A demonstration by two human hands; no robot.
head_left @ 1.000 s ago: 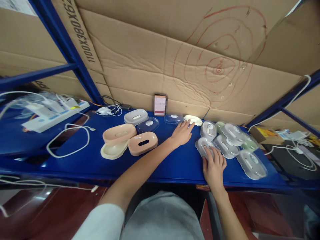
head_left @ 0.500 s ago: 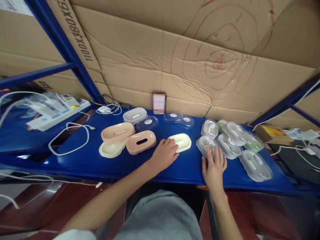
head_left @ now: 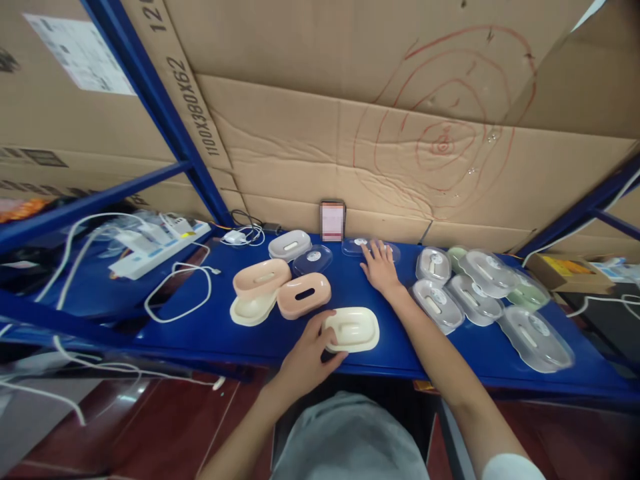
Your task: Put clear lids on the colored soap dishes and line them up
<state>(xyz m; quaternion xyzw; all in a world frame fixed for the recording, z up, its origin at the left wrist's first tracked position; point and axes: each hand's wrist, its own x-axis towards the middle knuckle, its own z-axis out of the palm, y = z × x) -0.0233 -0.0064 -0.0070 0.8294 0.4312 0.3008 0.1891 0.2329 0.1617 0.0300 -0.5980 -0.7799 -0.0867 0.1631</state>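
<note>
Cream dish (head_left: 351,329) at left grip (head_left: 307,350)

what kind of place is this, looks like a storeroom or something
Likely a storeroom or packing area: a blue metal shelf serves as the bench, flattened brown cardboard sheets line the wall behind it, and many oval plastic soap dishes are laid out, such as the cream oval dish at the left hand.

The left hand (head_left: 306,352) sits low near the front edge of the shelf, palm down, fingers curled and spread toward the right, thumb apart. Its bare forearm runs down and left. The right hand (head_left: 381,268) reaches far toward the back edge, palm down, fingers straight and slightly fanned. Its arm stretches long from the lower right.
</note>
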